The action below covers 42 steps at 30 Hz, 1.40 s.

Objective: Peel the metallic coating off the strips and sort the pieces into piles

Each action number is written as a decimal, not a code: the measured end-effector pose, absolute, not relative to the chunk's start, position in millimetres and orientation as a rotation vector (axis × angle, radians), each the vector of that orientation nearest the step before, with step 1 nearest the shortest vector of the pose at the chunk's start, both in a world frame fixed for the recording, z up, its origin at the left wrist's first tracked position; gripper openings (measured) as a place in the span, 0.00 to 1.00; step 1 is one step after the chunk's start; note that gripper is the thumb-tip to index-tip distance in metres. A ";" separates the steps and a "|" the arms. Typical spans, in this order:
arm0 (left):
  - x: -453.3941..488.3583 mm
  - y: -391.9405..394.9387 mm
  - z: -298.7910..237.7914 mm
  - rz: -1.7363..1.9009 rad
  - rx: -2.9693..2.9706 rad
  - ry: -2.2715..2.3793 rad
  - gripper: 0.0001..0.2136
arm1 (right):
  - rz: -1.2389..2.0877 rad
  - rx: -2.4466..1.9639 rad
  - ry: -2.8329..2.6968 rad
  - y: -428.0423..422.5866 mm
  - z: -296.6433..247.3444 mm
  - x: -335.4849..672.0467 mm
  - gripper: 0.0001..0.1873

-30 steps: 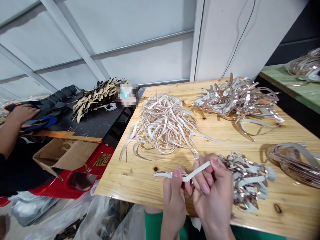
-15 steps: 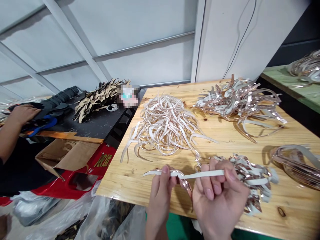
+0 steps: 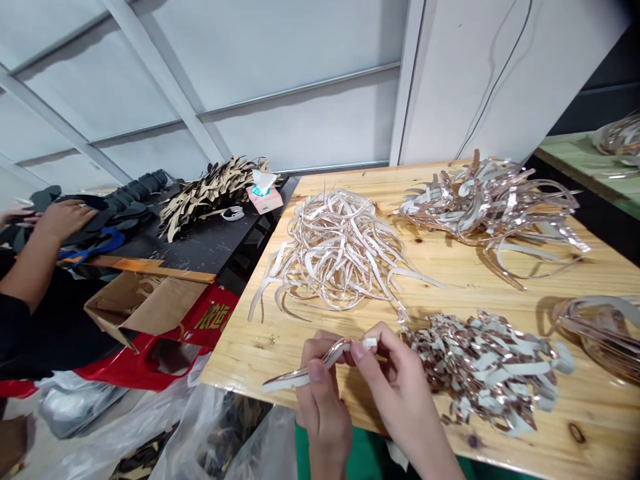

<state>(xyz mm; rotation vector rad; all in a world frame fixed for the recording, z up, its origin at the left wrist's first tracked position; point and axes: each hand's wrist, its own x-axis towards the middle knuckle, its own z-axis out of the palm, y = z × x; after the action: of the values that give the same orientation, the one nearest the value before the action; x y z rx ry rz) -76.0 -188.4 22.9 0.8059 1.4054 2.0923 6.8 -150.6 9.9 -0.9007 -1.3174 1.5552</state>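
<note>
Over the near edge of the wooden table, my left hand (image 3: 324, 393) pinches a narrow strip (image 3: 290, 381), white on one face and shiny rose-gold on the other. Its free end sticks out to the left. Close beside it, my right hand (image 3: 393, 373) grips the same strip, and a short white end shows above the fingers. Right of my hands lies a heap of short curled strip pieces (image 3: 493, 367). Beyond them sits a tangled pile of long thin strips (image 3: 345, 250). Part of the held strip is hidden by my fingers.
Another strip pile (image 3: 480, 200) is at the back right of the wooden table (image 3: 240, 360), and a looped bundle (image 3: 595, 333) at the right edge. On the black table are tan-black pieces (image 3: 210, 193) and a tissue box (image 3: 265, 195). A co-worker's hand (image 3: 63, 220) rests on dark parts.
My right hand has come in towards my left and turned over. The strip, stretched between them before, is now gathered close. The view has shifted slightly; the co-worker's hand has moved too.
</note>
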 end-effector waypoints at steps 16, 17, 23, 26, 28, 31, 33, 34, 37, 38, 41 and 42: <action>-83.4 -191.9 20.0 1.643 1.017 1.582 0.24 | 1.471 -0.752 -1.634 -146.9 15.7 20.5 0.23; -84.3 -191.3 19.0 1.634 1.022 1.560 0.24 | 1.504 -0.735 -1.605 -145.7 14.7 20.9 0.23; -87.0 -184.6 17.2 1.658 0.973 1.411 0.24 | 1.603 -0.748 -1.428 -143.8 14.5 20.1 0.24; -86.2 -182.0 16.4 1.676 0.899 1.301 0.24 | 1.678 -0.768 -1.318 -144.8 16.6 19.1 0.23; -85.9 -181.3 14.1 1.689 0.863 1.247 0.24 | 1.728 -0.770 -1.236 -145.2 17.5 18.7 0.23; -85.6 -181.0 8.6 1.711 0.814 1.143 0.24 | 1.801 -0.782 -1.087 -144.4 18.8 18.5 0.22; -85.1 -180.4 5.4 1.718 0.782 1.071 0.23 | 1.874 -0.820 -0.963 -143.3 20.8 18.8 0.22; -84.6 -179.8 4.3 1.722 0.771 1.043 0.23 | 1.905 -0.842 -0.903 -142.7 22.2 19.0 0.22; -83.1 -177.1 3.3 1.740 0.760 0.975 0.23 | 1.941 -0.878 -0.779 -140.9 27.2 19.6 0.22; -82.7 -175.9 3.5 1.747 0.756 0.946 0.23 | 1.938 -0.880 -0.742 -140.4 28.7 19.4 0.23; -82.2 -172.6 5.0 1.766 0.709 0.845 0.22 | 1.946 -0.863 -0.590 -139.7 31.1 17.8 0.22; -82.2 -171.6 5.7 1.772 0.678 0.807 0.22 | 1.956 -0.845 -0.536 -139.8 31.2 16.9 0.22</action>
<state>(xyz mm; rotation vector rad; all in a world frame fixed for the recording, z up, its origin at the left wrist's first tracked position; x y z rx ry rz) -82.2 -171.6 5.7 0.6784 0.8069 1.7718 16.9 -139.8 31.2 -0.8446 -0.5363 1.9564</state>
